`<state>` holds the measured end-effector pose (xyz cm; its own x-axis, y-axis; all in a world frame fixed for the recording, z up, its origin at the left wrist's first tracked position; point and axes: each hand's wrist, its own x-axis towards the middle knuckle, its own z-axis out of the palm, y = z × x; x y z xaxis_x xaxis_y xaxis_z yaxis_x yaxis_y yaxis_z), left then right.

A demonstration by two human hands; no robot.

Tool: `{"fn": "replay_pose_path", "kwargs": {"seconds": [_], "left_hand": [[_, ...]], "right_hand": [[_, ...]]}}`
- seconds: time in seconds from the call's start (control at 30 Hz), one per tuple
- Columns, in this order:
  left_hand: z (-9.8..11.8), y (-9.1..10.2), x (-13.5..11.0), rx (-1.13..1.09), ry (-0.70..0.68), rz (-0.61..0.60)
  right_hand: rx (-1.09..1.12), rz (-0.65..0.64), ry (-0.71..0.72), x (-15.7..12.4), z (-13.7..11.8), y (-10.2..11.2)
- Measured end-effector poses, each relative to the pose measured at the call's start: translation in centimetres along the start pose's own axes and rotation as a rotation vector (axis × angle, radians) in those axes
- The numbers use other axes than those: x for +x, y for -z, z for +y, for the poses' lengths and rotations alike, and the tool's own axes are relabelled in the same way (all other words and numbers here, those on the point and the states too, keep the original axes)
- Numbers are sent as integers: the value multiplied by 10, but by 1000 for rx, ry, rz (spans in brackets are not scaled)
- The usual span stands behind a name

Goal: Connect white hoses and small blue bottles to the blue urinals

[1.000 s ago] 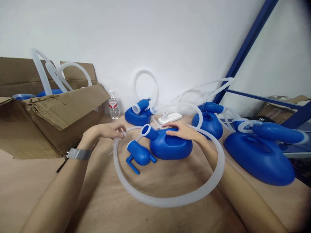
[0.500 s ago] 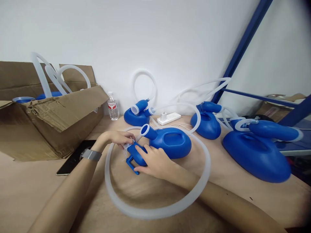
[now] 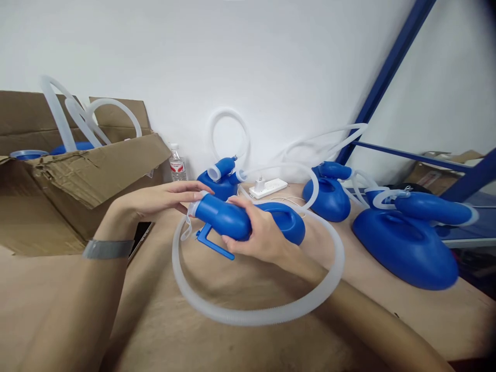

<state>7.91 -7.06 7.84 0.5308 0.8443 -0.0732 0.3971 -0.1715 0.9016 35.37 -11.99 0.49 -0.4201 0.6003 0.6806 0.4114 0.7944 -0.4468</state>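
A blue urinal cup (image 3: 222, 218) with a translucent rim is held up at a tilt above the table. Around its closed, rounded end wraps my right hand (image 3: 265, 235). The thumb and fingers of my left hand (image 3: 166, 199) are closed at its translucent rim, partly hiding that end. From the rim dangles a clear strap (image 3: 186, 230), and a blue L-shaped handle (image 3: 215, 245) hangs below the cup. Behind my right hand stands a blue urinal bottle (image 3: 296, 232), its neck hidden. A translucent corrugated hose (image 3: 251, 316) loops around beneath the cup and my forearms.
An open cardboard box (image 3: 77, 206) holding hoses and blue parts stands left, with a water bottle (image 3: 177, 165) and phone (image 3: 140, 240) nearby. Blue urinals (image 3: 217, 186), (image 3: 327, 199), (image 3: 406, 248) and a white power strip (image 3: 269, 187) sit behind and right. A blue metal frame (image 3: 382, 77) rises right.
Both hands have lifted the urinal cup off the table toward me, turning it so more of its side shows. My left wrist has bent, and the hose loop has shifted slightly.
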Motion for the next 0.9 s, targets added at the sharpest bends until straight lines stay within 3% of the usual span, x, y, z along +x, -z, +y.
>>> {"fn": "replay_pose_path", "kwargs": {"seconds": [0.2,0.43,0.53,0.7,0.9], "left_hand": [[22,-16,-2,40,-116,144],[25,-39,20,110,-269,302],[19,-63,35,-10,-358,318],[11,-101,50,-206,-526,528],[12,-107,48,-136,-593,515]], "right_hand": [[78,198,75,10,13,19],[363,262,-122,11,40,21],[429,276,-175,11,47,18],[450,258,-179,10,57,12],[567,187,-180,10,56,20]]}}
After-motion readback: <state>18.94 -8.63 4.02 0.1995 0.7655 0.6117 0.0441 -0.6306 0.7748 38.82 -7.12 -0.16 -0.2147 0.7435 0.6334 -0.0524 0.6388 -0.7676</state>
